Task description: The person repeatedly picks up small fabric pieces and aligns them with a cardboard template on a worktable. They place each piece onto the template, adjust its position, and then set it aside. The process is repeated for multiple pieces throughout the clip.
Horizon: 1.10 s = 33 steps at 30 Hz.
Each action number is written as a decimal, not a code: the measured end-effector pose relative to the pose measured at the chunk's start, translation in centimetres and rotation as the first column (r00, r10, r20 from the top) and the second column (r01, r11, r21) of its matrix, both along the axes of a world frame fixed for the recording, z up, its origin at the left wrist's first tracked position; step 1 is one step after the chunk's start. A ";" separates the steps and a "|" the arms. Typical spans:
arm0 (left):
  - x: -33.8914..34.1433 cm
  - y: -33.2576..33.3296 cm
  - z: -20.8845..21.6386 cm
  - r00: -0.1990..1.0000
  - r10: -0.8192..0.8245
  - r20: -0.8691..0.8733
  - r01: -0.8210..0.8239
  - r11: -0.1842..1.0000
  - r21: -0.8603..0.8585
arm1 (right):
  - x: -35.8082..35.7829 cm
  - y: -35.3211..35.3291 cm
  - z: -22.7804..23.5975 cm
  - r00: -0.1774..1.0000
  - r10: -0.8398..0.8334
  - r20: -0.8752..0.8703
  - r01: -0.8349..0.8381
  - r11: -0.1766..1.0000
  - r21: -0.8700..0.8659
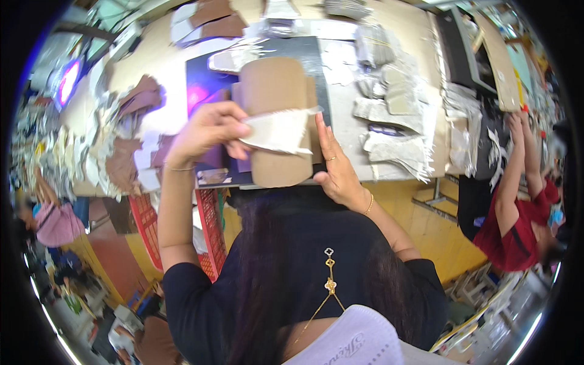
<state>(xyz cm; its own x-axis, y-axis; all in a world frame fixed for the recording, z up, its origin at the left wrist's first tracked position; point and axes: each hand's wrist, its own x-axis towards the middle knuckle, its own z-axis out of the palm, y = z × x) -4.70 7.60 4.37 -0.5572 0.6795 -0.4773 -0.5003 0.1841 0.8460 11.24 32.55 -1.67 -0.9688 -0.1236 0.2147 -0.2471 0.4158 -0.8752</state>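
My left hand (210, 131) pinches the left end of a white, fabric-like cut piece (280, 131) between thumb and fingers. The piece has a frayed edge and lies across a tan, rounded panel (274, 85), which looks like card or leather. My right hand (339, 167) is open, its fingers stretched out along the right side of the panel; the fingertips reach the white piece's right end. Under the panel is a dark board (307, 47), with more brown and purplish pieces (213, 103) partly showing beside it.
Stacks of pale cut pieces (395, 149) lie on the table to the right, brown pieces (140, 97) to the left. Brown and white sheets (213, 21) sit at the back. A red plastic crate (212, 231) stands below the table edge. Co-worker in red (517, 225) works at right.
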 end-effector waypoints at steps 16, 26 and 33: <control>-10.3 -6.8 -4.7 0.847 0.426 -0.316 -0.479 0.871 -0.110 | -1.7 19.7 0.7 0.943 -0.263 -0.202 0.327 0.634 0.701; -9.8 -2.3 -5.5 0.777 0.184 -0.602 -0.445 0.837 -0.318 | -2.4 19.2 1.7 0.977 -0.118 -0.175 0.211 0.539 0.815; -0.8 -8.2 -3.8 0.621 -0.326 -0.712 -0.411 0.638 -0.651 | -2.3 18.6 1.8 0.969 -0.072 -0.237 0.243 0.460 0.854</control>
<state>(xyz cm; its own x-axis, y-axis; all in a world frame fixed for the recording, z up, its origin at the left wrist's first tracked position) -5.48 -0.62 0.54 -0.9440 0.2826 -0.1704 0.1778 0.8707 0.4586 8.93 51.19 0.11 -0.9585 -0.1771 0.2232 -0.1800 0.9836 0.0078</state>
